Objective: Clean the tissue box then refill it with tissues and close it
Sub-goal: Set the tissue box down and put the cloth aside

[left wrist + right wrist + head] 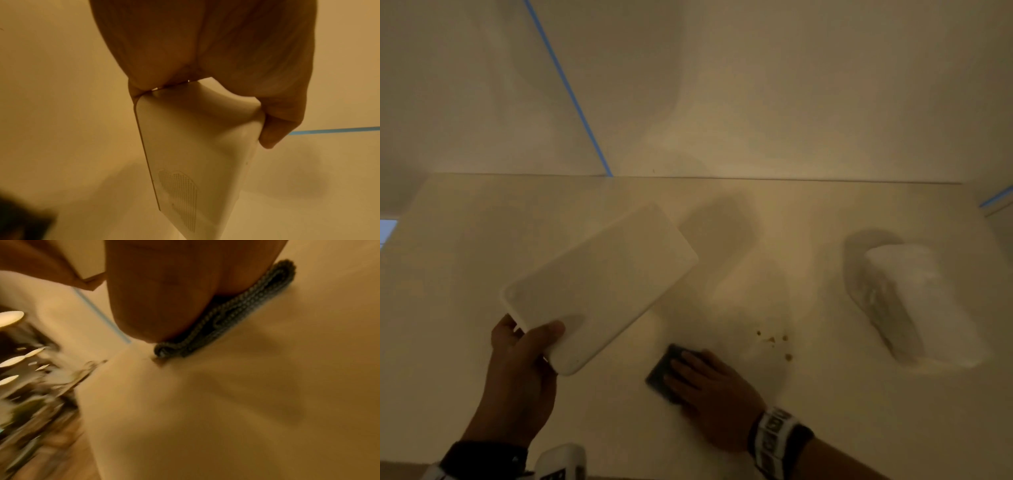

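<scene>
While your left hand (517, 356) grips the near corner of the white board (602, 284), your right hand (709, 387) lies flat on a dark cloth (662, 371) on the worktop (825, 428). The left is clenched round the board — thumb (548, 334) on the top face, the other fingers tucked under the edge — and the board runs away from you, slanting up and to the right in the head view, with its shadow thrown on the worktop just past its far end. In the left wrist view one face shows a patch of fine grid pattern, and the board looks to hang clear of the surface below it. Your right hand is released, not curled: its fingers are stretched out and press the cloth down, and the cloth pokes out past the fingertips on the side toward the board. The right wrist view shows the cloth folded, knitted in texture, squeezed between hand and worktop, with one brown crumb (158, 361) right at its corner. To the right of that hand lies a scatter of small brown crumbs (772, 340). Farther right, well apart from both hands, sits a white wrapped pack (914, 301). Blue tape (571, 92) runs across the pale surface behind the worktop and meets its back edge
</scene>
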Tool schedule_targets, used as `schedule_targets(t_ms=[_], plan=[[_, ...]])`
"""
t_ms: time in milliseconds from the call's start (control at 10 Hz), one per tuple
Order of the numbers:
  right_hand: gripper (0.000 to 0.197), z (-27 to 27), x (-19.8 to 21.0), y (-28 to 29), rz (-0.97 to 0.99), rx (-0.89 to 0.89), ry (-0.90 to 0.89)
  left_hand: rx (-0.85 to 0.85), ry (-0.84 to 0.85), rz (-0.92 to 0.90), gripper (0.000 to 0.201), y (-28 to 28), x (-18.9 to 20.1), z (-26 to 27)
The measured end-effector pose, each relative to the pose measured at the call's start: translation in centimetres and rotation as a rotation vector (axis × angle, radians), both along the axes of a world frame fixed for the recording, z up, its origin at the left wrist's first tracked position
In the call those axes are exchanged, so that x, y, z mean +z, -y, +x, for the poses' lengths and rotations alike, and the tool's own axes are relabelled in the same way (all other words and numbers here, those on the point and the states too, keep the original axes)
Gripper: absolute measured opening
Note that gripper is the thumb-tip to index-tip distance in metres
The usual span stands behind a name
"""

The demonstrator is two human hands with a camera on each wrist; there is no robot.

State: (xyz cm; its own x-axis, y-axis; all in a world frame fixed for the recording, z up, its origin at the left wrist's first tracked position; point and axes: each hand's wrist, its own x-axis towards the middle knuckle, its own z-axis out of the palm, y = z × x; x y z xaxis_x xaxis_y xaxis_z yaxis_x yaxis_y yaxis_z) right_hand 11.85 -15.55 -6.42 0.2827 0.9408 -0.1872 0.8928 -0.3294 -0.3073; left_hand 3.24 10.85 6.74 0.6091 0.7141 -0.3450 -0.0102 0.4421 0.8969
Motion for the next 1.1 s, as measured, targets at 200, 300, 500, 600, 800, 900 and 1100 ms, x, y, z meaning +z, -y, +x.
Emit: schedule_targets(t_ms=[200, 300, 500, 600, 800, 900, 1100], plan=[[0.062, 7.2, -0.7, 8.8, -0.064, -0.862, 0.093, -0.014, -0.052, 0.009, 0.077, 0.3, -0.4, -0.6], [0.062, 9.2, -0.7, 7.9, -0.080, -1.209, 0.003, -0.006, -0.067, -0.006, 0.083, 0.5, -0.6, -1.0], [0.061, 5.0, -1.0, -2.2, 0.182, -0.793, 0.041, -0.024, -0.067, -0.010, 0.084, 1.1, -0.2, 0.1], [0.050, -2.9, -0.5, -5.5, 0.289, -0.291, -0.193, -0.036, -0.105, 0.008, 0.095, 1.1, 0.0, 0.9], [0.055, -6.9, -5.9, 2.2, 0.353, -0.102, -1.275, -0.055, -0.083, -0.014, 0.086, 1.4, 0.1, 1.3], [0.062, -4.4, -5.2, 9.3, -0.130, 0.245, -0.602, -0.082, -0.103, -0.006, 0.098, 1.6, 0.1, 1.3], [0.073, 1.9, -2.6, 17.6, 0.268, -0.391, 0.010, -0.109, -0.110, 0.035, 0.076, 2.8, 0.7, 1.2]])
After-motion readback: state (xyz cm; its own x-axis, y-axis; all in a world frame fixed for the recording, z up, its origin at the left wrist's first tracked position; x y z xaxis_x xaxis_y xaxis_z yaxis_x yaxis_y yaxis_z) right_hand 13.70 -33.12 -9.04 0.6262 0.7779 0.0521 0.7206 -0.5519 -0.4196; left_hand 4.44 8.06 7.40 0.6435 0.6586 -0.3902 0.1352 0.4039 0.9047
